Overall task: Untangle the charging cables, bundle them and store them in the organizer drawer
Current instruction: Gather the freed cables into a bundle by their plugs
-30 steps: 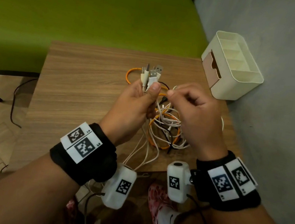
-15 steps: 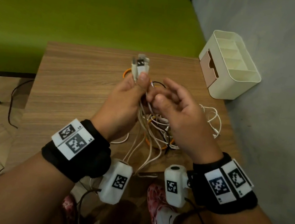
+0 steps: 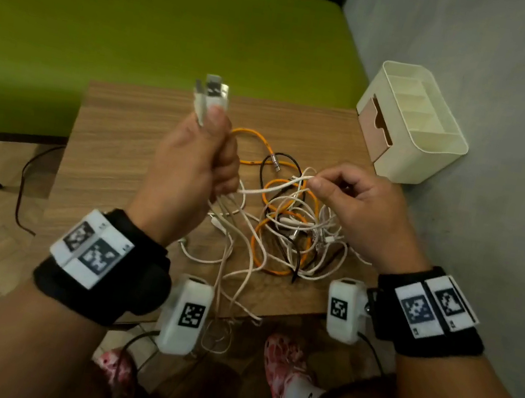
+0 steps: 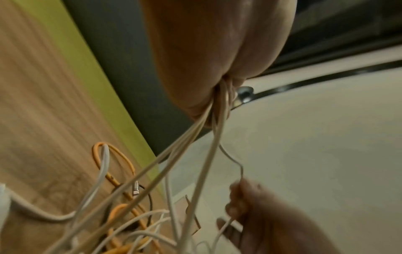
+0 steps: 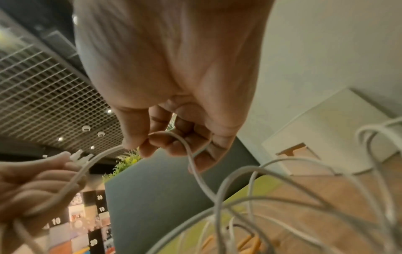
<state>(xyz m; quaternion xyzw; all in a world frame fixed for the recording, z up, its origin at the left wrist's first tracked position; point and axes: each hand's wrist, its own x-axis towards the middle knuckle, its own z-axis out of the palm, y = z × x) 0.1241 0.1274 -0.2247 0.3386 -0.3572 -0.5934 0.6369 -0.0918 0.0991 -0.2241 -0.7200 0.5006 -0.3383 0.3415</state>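
Note:
A tangle of white, orange and black charging cables (image 3: 287, 227) lies on the wooden table (image 3: 117, 146). My left hand (image 3: 198, 157) is raised above the table's middle and grips a bunch of white cables, their USB plugs (image 3: 211, 91) sticking up past my thumb. The cables hang down from that fist (image 4: 217, 96) into the pile. To the right, my right hand (image 3: 341, 194) pinches one white cable (image 3: 276, 189) between thumb and forefinger (image 5: 152, 139); this cable runs across to my left fist. The cream organizer (image 3: 416, 120) with its tan drawer (image 3: 375, 127) stands at the table's far right corner.
A green couch (image 3: 143, 33) runs behind the table and a grey wall (image 3: 508, 135) stands close on the right. A black cord (image 3: 25, 194) trails on the floor at the left. My shoes (image 3: 293, 377) show below the table's near edge.
My left hand has lifted the plugs higher and to the left. My right hand has moved away to the right, drawing one white cable out between the hands. The tangle now lies more spread out.

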